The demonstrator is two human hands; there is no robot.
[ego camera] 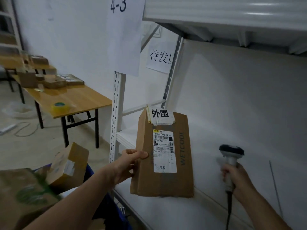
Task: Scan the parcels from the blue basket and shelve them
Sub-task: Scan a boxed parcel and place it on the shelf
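A flat brown cardboard parcel (184,178) with a white shipping label facing me is held upright over the white shelf board (249,113). My left hand (127,165) grips its left edge, thumb on the front face. To the right, my right hand (235,176) grips the handle of a grey corded barcode scanner (231,152), whose head sits level with the label. At the lower left the blue basket (106,206) shows only part of its rim, with more cardboard parcels (69,165) piled in it.
A white perforated shelf upright (116,117) stands left of the parcel, carrying a paper sign marked 4-3 (123,30). The upper shelf (224,12) hangs overhead. A wooden folding table (79,98) at left holds a tape roll (60,107) and several boxes.
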